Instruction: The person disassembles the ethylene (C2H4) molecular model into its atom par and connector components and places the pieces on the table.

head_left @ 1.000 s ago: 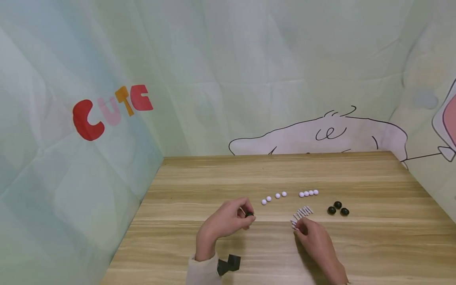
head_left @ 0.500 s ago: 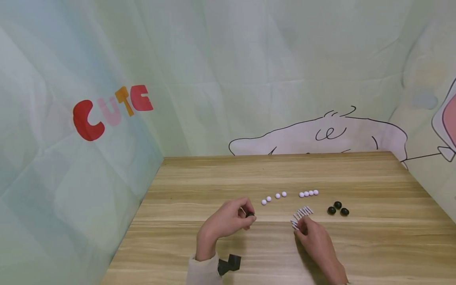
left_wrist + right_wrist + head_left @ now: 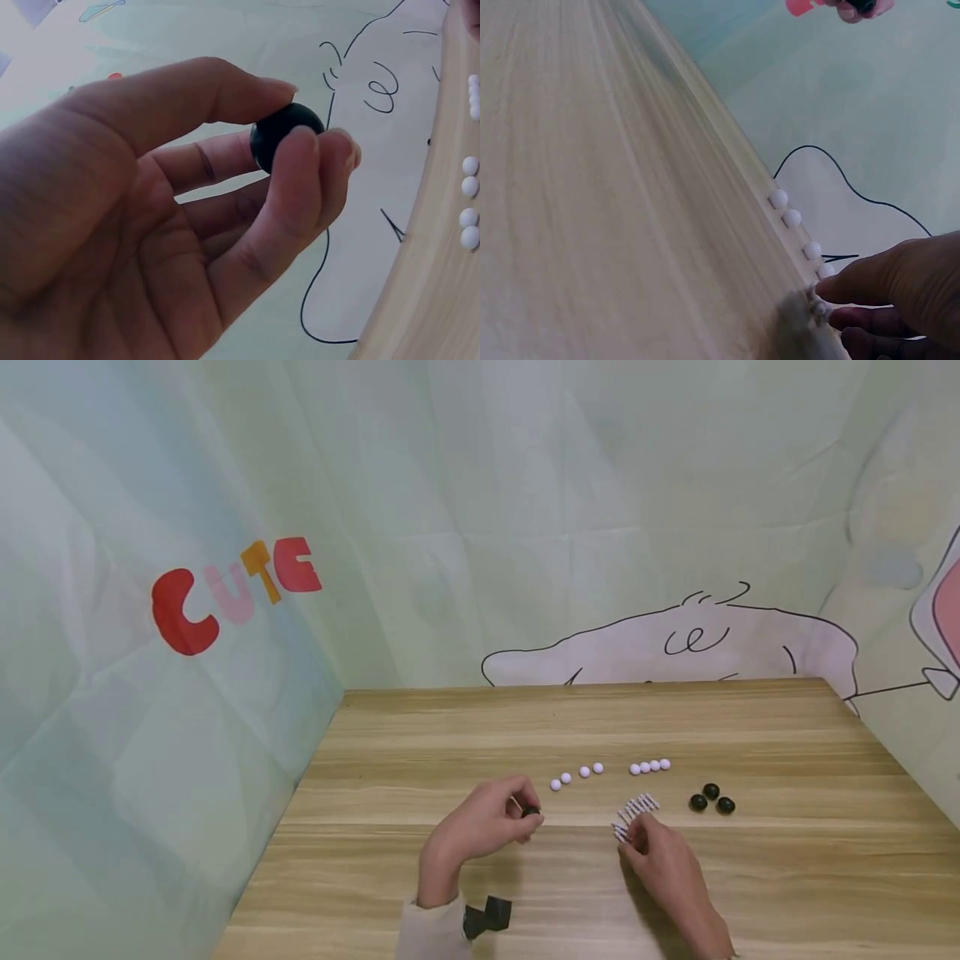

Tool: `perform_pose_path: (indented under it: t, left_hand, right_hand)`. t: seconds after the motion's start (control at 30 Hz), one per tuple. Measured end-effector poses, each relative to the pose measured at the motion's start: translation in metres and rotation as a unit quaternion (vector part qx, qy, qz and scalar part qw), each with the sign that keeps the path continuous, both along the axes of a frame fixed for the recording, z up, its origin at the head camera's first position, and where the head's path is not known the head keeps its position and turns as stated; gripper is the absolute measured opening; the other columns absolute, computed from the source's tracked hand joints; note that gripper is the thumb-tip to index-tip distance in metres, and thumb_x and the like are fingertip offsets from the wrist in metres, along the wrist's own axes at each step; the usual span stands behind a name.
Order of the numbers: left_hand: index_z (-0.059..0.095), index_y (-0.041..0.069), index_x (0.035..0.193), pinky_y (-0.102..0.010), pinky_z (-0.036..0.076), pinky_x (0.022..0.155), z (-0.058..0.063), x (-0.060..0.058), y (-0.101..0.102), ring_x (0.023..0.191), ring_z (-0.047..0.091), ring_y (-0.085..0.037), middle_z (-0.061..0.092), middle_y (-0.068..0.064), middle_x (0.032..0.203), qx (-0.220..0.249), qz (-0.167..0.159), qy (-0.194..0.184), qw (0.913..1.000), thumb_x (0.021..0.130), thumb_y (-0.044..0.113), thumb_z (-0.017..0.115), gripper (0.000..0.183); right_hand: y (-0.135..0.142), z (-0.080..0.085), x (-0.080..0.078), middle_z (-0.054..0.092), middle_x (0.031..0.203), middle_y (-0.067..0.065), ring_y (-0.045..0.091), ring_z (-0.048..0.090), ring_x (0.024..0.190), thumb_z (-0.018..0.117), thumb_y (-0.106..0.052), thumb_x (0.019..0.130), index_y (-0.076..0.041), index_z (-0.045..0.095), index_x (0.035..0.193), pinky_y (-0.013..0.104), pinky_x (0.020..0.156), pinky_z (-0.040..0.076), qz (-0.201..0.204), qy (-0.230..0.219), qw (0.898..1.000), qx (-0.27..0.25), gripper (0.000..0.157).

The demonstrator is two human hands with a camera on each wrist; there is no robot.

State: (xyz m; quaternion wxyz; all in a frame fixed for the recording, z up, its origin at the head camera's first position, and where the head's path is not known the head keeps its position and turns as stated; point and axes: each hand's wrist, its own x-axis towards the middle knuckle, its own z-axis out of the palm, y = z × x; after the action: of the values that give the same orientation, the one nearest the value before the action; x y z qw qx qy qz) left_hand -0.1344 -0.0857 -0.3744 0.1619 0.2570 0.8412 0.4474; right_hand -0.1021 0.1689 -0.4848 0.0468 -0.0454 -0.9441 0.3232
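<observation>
My left hand holds a small glossy black ball above the table, pinched between thumb and fingertips. In the left wrist view the fingers cover part of the ball. My right hand is low over the table, thumb and index finger curled together at the near end of a slanting row of small pale pegs. In the right wrist view its fingertips close around one pale peg, most of which they hide. Three more black balls sit beyond that hand, to its right.
Several white balls lie in a loose line behind the pegs; a tighter row of white balls sits to their right. A wood-grain table meets a printed cloth backdrop. A black wrist mount juts from the left sleeve.
My left hand has shifted slightly to the right with the black ball. The right hand stays nearly still at the end of the peg row.
</observation>
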Motion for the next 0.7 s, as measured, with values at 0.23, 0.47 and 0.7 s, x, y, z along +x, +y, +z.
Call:
perform_pose_path:
  t: [0.23, 0.47, 0.7]
  left_hand:
    - [0.061, 0.010, 0.095, -0.019, 0.047, 0.065, -0.014, -0.005, 0.018, 0.073, 0.055, -0.005, 0.064, 0.000, 0.089, -0.011, -0.004, 0.037, 0.9992, 0.088, 0.014, 0.067, 0.010]
    - [0.062, 0.006, 0.100, -0.018, 0.047, 0.072, -0.025, -0.008, 0.040, 0.077, 0.055, -0.002, 0.064, 0.001, 0.092, -0.014, -0.010, 0.043, 0.9989, 0.086, 0.012, 0.070, 0.017]
    - [0.063, 0.004, 0.101, -0.016, 0.048, 0.071, -0.033, -0.014, 0.057, 0.078, 0.057, -0.002, 0.065, -0.001, 0.093, -0.015, -0.016, 0.051, 0.9985, 0.084, 0.007, 0.072, 0.019]
  right_hand:
    - [0.006, 0.013, 0.003, 0.065, 0.079, 0.000, 0.010, 0.057, 0.068, 0.072, -0.015, 0.081, -0.009, 0.063, 0.094, 0.031, 0.062, 0.046, 0.006, -0.004, 1.000, -0.019, 0.017]
    - [0.014, 0.029, 0.007, 0.065, 0.083, 0.000, 0.011, 0.059, 0.073, 0.069, -0.019, 0.084, -0.008, 0.063, 0.103, 0.031, 0.065, 0.046, -0.008, 0.004, 1.000, -0.025, 0.022]
    - [0.024, 0.051, 0.014, 0.066, 0.085, 0.003, 0.015, 0.062, 0.075, 0.069, -0.018, 0.085, -0.005, 0.064, 0.102, 0.031, 0.065, 0.046, -0.029, 0.055, 0.998, -0.029, 0.022]
